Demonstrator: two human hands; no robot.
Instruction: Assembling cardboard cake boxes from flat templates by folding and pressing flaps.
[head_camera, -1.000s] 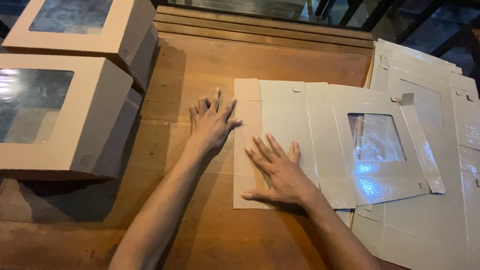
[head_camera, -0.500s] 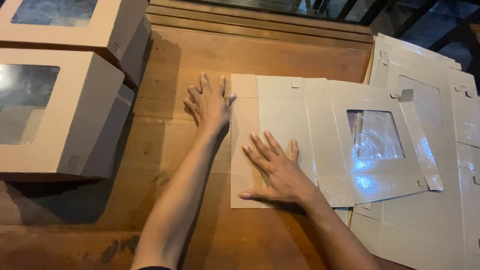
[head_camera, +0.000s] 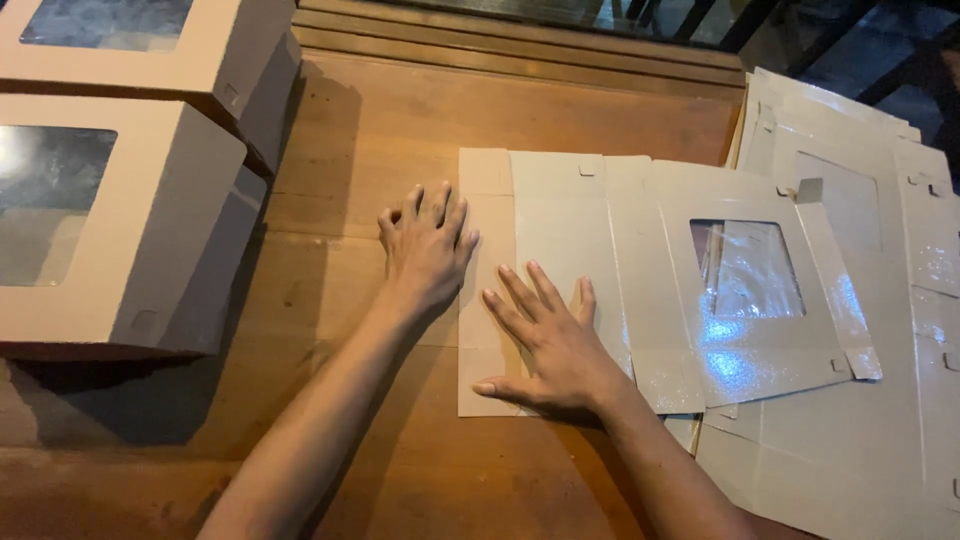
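A flat, unfolded cardboard box blank (head_camera: 600, 240) with a clear plastic window (head_camera: 745, 270) lies on the wooden table (head_camera: 380, 130). My left hand (head_camera: 428, 245) rests flat, fingers spread, at the blank's left edge, partly on the narrow left flap and partly on the wood. Palm down on the blank's lower left panel presses my right hand (head_camera: 550, 340), fingers apart. Neither hand holds anything.
Two assembled windowed cardboard boxes stand at the left: a near box (head_camera: 110, 230) and a far box (head_camera: 160, 50). A stack of more flat blanks (head_camera: 870, 400) lies at the right, under and beyond the one I touch. The table's far edge (head_camera: 520, 40) has raised wooden slats.
My left hand has shifted along the blank's left edge, up and then back toward me. My right hand has stayed pressed on the lower left panel.
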